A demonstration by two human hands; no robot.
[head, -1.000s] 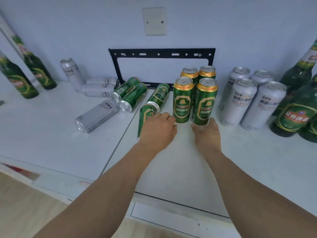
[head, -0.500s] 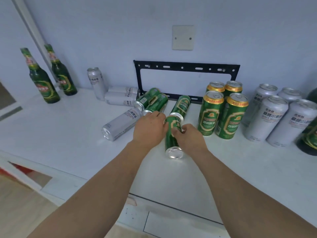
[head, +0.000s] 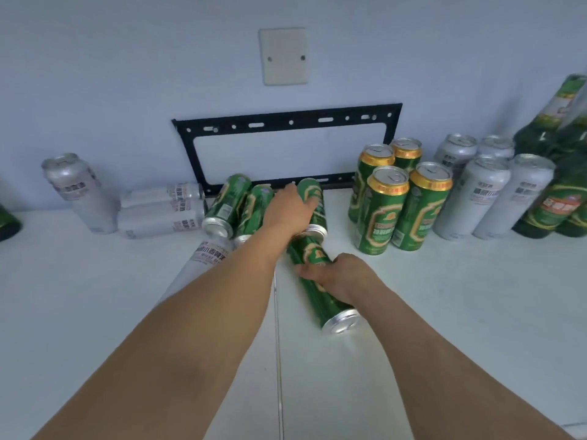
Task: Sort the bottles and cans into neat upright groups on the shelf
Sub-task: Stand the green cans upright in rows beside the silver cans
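Observation:
Several green cans with gold rims [head: 390,211] stand upright in a tight group on the white shelf [head: 460,312]. Right of them stand several silver cans [head: 482,192], then green bottles [head: 559,173]. My right hand [head: 340,274] grips a green can [head: 320,296] lying on its side, base toward me. My left hand [head: 287,208] reaches further back and closes over another lying green can [head: 313,201]. Two more green cans [head: 227,203] lie to its left. A silver can [head: 203,258] lies partly under my left forearm.
At the back left, one silver can [head: 74,192] stands upright beside two lying silver cans [head: 162,211]. A black metal bracket [head: 286,122] is fixed to the wall behind the cans. A green bottle's base [head: 8,222] shows at the left edge.
My left hand has moved back from the near lying can onto the one behind it. My right hand keeps its hold on the near can. The view has shifted closer and rightward.

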